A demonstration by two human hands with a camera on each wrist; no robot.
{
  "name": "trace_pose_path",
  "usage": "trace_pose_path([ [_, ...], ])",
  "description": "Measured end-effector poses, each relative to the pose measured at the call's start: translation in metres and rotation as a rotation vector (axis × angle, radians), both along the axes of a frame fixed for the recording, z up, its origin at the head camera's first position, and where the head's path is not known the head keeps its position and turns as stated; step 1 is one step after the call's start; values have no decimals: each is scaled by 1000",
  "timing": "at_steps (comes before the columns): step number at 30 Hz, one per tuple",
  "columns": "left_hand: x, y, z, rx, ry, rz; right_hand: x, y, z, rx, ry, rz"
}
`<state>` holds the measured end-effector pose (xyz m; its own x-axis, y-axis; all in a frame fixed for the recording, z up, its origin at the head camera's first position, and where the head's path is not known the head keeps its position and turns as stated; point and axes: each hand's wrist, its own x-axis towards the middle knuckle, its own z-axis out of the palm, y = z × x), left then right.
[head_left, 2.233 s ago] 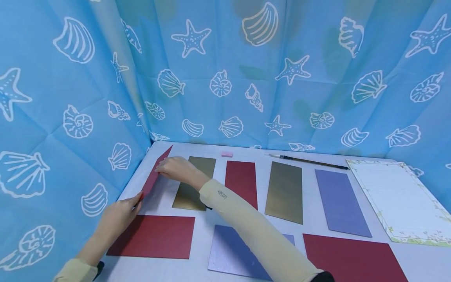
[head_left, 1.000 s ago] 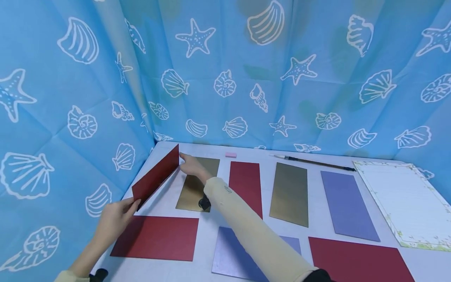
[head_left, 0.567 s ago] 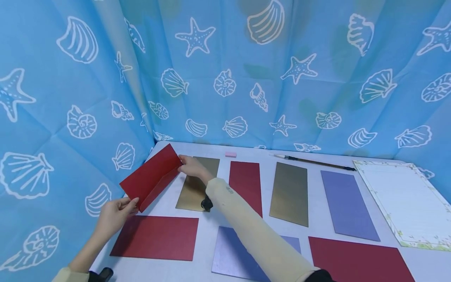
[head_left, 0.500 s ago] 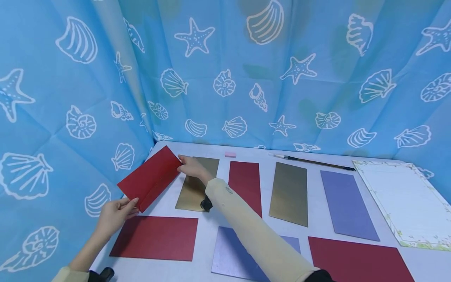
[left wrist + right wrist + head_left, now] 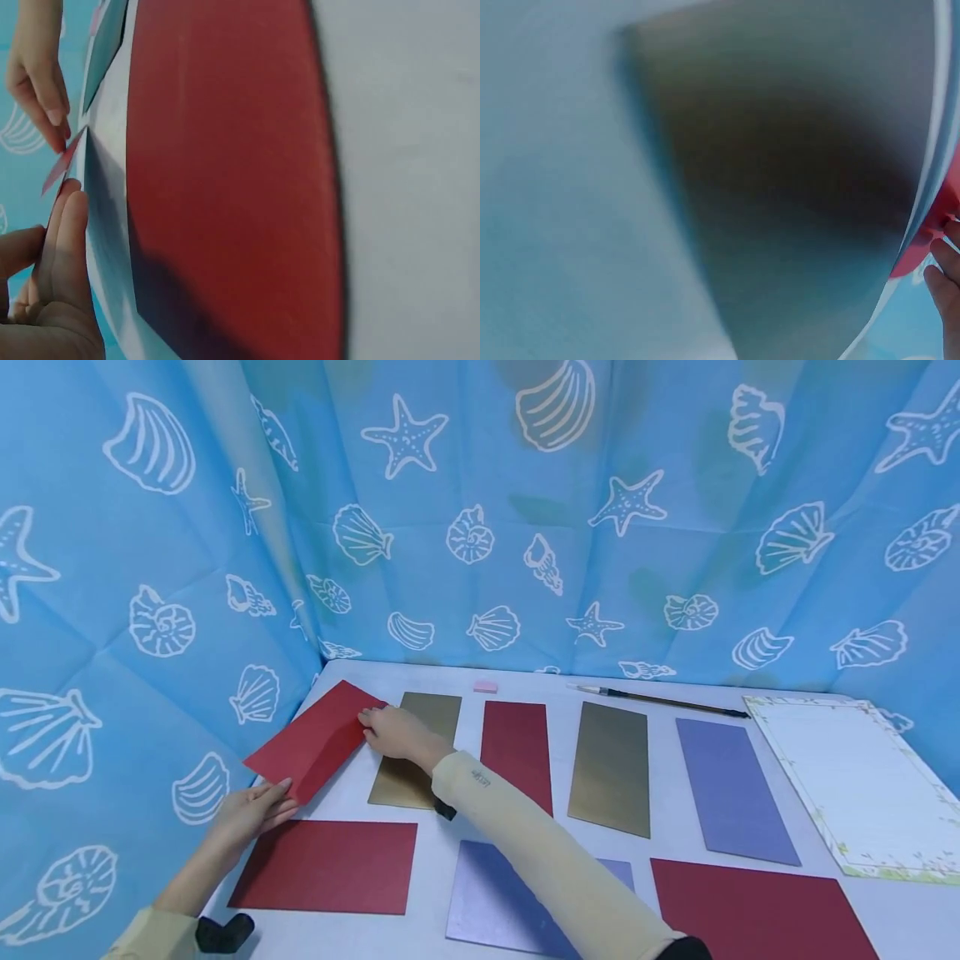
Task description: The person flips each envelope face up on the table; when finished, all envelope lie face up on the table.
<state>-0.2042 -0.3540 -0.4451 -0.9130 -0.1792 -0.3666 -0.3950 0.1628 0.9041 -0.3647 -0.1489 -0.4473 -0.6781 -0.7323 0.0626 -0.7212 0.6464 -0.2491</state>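
Note:
A red envelope (image 5: 307,739) is tilted up off the left of the white tabletop. A crease runs along its lower right side, and its face is brighter red than the flat ones. My left hand (image 5: 251,814) pinches its near corner between thumb and fingers. At the far right corner my right hand (image 5: 393,731) grips the edge with thumb and fingers. In the left wrist view the envelope shows nearly edge-on between both hands. The right wrist view catches only part of the right hand (image 5: 946,274) beside the red paper. Below lies a flat red envelope (image 5: 326,867).
Flat envelopes lie around: gold ones (image 5: 607,768), a narrow red one (image 5: 516,747), purple ones (image 5: 735,789) and a large red one (image 5: 757,910). A pink eraser (image 5: 485,687), a brush (image 5: 667,700) and floral-bordered paper (image 5: 855,785) lie farther back. A blue shell-print curtain (image 5: 480,510) surrounds the table.
The envelope went from steeply edge-on, through its dark side, to its bright red face tilted upward, and then sank lower. My right hand shifted to its far right corner; both hands kept contact.

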Motion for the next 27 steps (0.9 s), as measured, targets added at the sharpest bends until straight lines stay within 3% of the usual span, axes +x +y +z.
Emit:
trace_pose_path([
  [5,-7,4,-3,94,-58,56,6,-8,-4,160,96,54],
  [15,-8,3,-3,162,-80,-14,5,-9,-8,226,103,38],
  [18,-6,0,-1,96,-80,-66,4,-8,-8,241,90,30],
  [22,0,-2,3,-87,-35,-145,2,-7,-10,262,75,26],
  [25,6,-1,7,-247,37,-186,0,-6,-12,258,65,39],
  [27,8,2,9,-406,128,-214,0,-5,-12,253,68,50],
])
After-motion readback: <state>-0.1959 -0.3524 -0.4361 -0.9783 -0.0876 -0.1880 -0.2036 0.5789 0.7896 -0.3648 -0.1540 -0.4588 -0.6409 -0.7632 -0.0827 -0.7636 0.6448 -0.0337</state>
